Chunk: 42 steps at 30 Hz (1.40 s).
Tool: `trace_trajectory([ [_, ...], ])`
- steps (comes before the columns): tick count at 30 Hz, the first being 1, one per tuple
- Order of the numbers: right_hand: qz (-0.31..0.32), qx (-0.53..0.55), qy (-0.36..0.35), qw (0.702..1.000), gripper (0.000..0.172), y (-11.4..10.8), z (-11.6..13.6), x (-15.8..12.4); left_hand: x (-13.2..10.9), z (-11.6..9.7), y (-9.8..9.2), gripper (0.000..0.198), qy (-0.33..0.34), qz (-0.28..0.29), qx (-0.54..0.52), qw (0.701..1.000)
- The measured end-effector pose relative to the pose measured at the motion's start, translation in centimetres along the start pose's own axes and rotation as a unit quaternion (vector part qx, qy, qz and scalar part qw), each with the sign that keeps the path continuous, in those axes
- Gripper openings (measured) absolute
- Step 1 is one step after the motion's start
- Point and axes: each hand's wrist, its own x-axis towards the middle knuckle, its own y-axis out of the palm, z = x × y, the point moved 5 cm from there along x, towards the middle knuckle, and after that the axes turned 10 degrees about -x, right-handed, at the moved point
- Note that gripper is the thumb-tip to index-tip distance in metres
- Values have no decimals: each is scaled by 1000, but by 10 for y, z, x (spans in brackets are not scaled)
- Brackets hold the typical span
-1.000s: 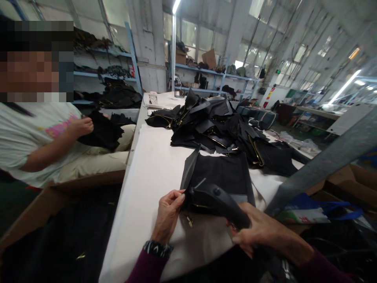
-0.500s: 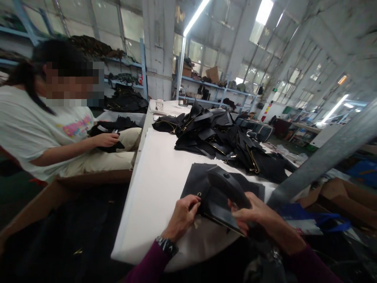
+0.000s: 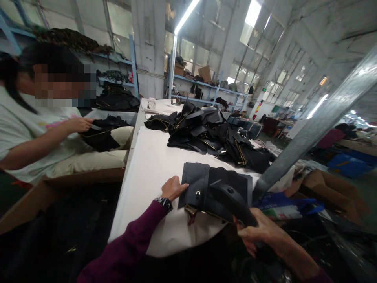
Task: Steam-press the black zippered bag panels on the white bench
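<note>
My right hand [image 3: 253, 232] is wrapped round a black curved hand tool [image 3: 231, 198], whose body reaches left over a black bag piece [image 3: 203, 184]. The exact kind of tool is unclear. The piece lies flat on the white table, with a small gold ring fitting, a snap-like dot and a gold zipper along its near edge. A reddish-brown tab hangs by the zipper end. My left hand [image 3: 173, 188] is at the left edge of the piece, fingers curled and one digit stretched onto it; it seems to grip that edge.
A heap of black zippered pieces [image 3: 212, 131] covers the back of the white table [image 3: 153, 157]. A slanted metal post [image 3: 309, 133] rises at the right, beside a blue bag [image 3: 279, 204]. At the left sits a person [image 3: 44, 129] handling black cloth above a cardboard box [image 3: 85, 173].
My left hand has let go of the small ring fitting and moved left to the piece's edge. The tool and right hand have shifted slightly down. The view has turned right.
</note>
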Motion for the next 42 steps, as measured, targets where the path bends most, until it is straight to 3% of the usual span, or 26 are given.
trace_trajectory([
  [6,-12,-7,17,1000,30,0,0,-13,9,-16,11,44,9,-9,62,998],
  [11,-15,-17,38,999,25,14,-5,-32,14,-23,18,44,14,-24,84,996],
  [13,-21,-14,42,999,24,20,-9,-38,11,-28,22,46,42,-39,93,994],
  [16,-23,-5,45,999,24,26,-15,-48,10,-40,28,48,136,-46,102,984],
  [19,-29,-4,64,998,25,27,-19,-59,16,-62,36,51,271,10,101,957],
  [23,-53,-27,80,995,24,22,-18,-71,17,-91,51,53,448,162,90,875],
  [27,-78,-50,119,989,24,17,-17,-76,10,-101,56,35,531,284,82,794],
  [31,-102,-52,150,982,28,9,-18,-73,8,-106,45,25,553,338,72,758],
  [35,-122,-70,139,980,34,-8,-21,-65,13,-110,28,19,546,361,61,753],
  [39,-111,-88,134,981,38,-23,-28,-56,25,-111,0,18,520,352,66,775],
  [42,-83,-61,147,984,41,-30,-36,-52,36,-112,-36,15,468,316,62,823],
])
